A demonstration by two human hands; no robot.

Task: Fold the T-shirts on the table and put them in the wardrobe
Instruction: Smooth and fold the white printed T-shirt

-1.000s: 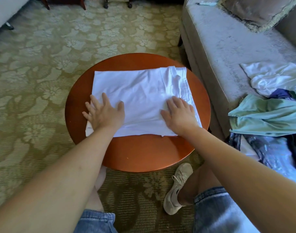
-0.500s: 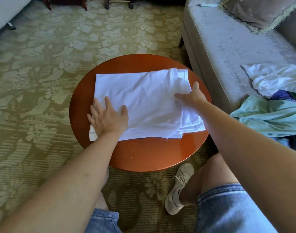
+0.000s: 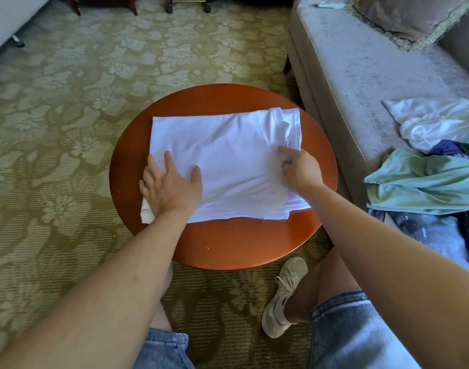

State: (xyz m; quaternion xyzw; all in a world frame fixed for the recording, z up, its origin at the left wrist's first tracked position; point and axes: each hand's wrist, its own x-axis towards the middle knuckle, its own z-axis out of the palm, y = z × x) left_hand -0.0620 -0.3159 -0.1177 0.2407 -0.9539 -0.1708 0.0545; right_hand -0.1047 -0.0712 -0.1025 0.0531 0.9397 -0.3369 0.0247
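A floral-patterned carpet (image 3: 54, 129) covers the floor on the left. On it stands a round, reddish-brown table (image 3: 228, 243), and on the tabletop lies a white T-shirt (image 3: 228, 155), folded into a rough rectangle that takes up most of the far half of the surface. Its right end is bunched and shows stacked layers at the near right corner.

The left hand (image 3: 172, 190) lies flat on the near left corner of the T-shirt, palm down, fingers straight and spread, the thumb pointing inward across the cloth. A small piece of fabric sticks out from under the heel of this hand, toward the table's edge.

The right hand (image 3: 301, 170) rests on the right part of the T-shirt. Its forefinger (image 3: 285, 151) is stretched out onto the cloth while the other fingers are curled under; whether they pinch any fabric cannot be told.

Below the table, a pale shoe (image 3: 284, 299) and denim shorts (image 3: 347, 328) show.

To the right stands a grey sofa (image 3: 361, 75) with a cushion (image 3: 403, 14) at its far end. On the seat lie a crumpled white garment (image 3: 435, 121) and, just nearer, a mint-green garment (image 3: 427, 182).
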